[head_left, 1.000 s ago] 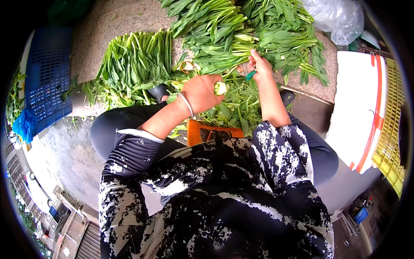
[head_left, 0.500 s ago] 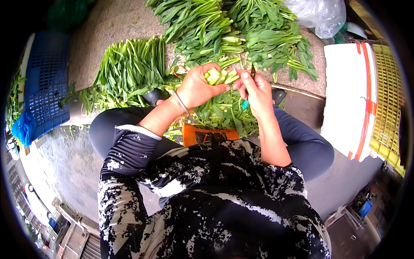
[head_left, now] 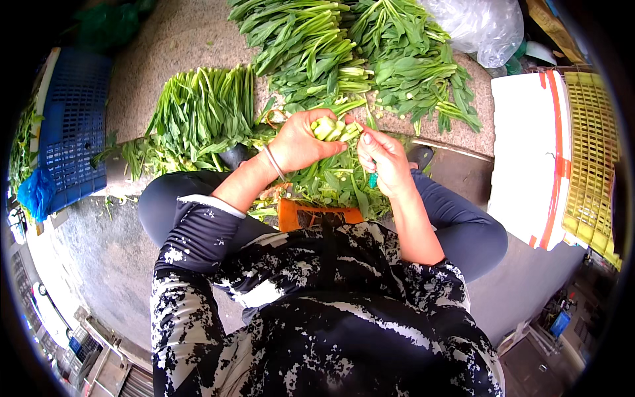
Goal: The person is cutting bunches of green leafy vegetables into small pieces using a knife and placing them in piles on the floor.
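My left hand, with a bangle on its wrist, is wrapped round a bunch of pale green leafy-vegetable stems, cut ends facing up and right. Close against those ends is my right hand, its thumb and forefinger pinched at the stem tips. The teal handle of a small knife pokes out below my right palm; the blade cannot be made out now. Under both hands lies a heap of loose green leaves.
Bundled greens stand at the left on a stone slab, with further piles beyond. A clear plastic bag lies far right. To the right are a white foam box and yellow crate; a blue crate is left.
The right hand has turned and closed in on the stem ends. The dark blade that showed above it is no longer distinct. Both hands remain near the same place.
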Tool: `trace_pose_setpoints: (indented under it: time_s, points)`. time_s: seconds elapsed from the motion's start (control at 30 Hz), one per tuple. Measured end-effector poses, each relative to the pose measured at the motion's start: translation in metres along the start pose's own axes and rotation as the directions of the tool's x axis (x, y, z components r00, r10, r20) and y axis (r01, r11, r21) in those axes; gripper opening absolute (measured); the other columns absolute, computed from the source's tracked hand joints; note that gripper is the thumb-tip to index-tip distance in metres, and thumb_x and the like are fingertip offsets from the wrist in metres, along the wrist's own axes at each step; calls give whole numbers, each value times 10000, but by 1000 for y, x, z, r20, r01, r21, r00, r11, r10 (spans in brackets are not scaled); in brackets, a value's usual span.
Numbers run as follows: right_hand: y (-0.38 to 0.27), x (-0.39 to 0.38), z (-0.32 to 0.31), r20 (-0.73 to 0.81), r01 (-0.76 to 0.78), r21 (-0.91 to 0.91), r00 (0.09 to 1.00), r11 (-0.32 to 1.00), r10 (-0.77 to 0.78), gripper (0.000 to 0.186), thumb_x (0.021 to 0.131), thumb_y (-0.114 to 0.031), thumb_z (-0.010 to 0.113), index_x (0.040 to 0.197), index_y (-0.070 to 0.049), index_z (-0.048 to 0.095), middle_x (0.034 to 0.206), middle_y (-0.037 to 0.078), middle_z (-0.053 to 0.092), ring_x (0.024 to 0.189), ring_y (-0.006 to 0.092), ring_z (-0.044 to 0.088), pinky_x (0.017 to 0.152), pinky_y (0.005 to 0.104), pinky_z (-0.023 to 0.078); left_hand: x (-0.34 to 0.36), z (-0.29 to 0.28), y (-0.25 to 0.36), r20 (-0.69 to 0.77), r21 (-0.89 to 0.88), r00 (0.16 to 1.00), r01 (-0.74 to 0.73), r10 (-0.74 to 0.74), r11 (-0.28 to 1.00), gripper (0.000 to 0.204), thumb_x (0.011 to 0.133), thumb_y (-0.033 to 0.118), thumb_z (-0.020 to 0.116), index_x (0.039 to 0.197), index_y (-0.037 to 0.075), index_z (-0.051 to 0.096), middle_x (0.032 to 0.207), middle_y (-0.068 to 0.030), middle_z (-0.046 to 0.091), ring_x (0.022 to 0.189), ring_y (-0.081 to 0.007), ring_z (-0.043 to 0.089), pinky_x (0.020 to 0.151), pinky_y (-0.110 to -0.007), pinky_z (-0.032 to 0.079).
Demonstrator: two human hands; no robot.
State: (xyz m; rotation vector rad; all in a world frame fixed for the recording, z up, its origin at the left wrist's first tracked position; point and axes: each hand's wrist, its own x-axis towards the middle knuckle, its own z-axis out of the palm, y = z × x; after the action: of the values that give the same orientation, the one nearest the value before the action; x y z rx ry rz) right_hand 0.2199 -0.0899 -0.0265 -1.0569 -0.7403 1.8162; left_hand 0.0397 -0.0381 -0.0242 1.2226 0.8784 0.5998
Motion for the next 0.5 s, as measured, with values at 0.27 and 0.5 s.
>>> trace_pose_setpoints:
  time_s: [0.27,0.5]
  points:
    - [18,-3,-19,-134,-121,55,983,991,127,380,889,-258,513,1192,-29,505,608,-67,386,491,26,328,424,167,264,-3,-2,-2,121,-67,973,204,-195,977,225,685,35,738,819,53,558,724,53,564,646,-30,493,614,-186,438]
    - [22,-1,-2,-194,-104,-112,978,988,81,274,806,-229,640,947,4,608,698,-5,553,490,43,430,429,176,309,0,0,-17,94,27,975,198,-200,980,287,646,71,774,833,47,557,726,44,571,656,-36,495,621,-195,442]
